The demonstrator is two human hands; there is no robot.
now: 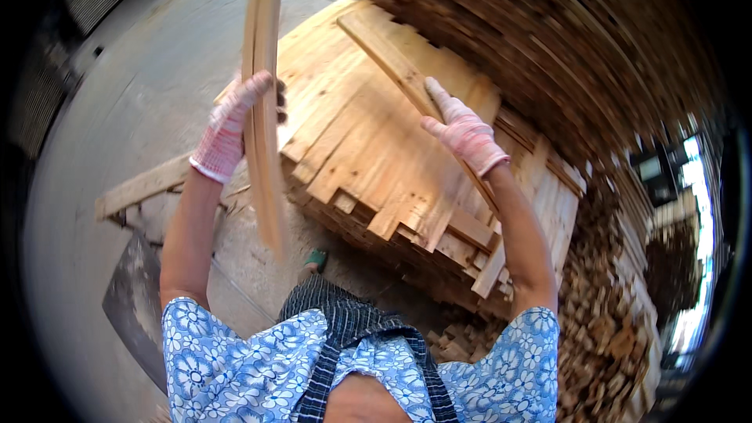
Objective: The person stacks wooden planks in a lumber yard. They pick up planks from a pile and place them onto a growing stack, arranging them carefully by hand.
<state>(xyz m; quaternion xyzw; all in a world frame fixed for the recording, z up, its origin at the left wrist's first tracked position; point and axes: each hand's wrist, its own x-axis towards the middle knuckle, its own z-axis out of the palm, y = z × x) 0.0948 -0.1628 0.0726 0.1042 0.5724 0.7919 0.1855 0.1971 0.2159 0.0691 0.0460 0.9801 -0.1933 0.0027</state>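
My left hand (243, 121), in a pink and white knit glove, is wrapped around upright wooden strips (263, 23). They look like two pressed together, and their lower end is blurred. My right hand (466, 133), gloved alike, is over a long narrow wooden board (384, 55), with the thumb on one side and a finger along the other. Some of its fingers are hidden. That board slants across the top of a stack of pale planks (360, 141); whether it touches the stack along its length I cannot tell.
A tall pile of wooden strips (548, 23) rises at the far right. Many short wood pieces (611, 305) are heaped below it. On the left, a wooden beam (149, 184) and a dark panel (137, 290) stand near the grey floor (168, 55). A green shoe (316, 257) shows below the stack.
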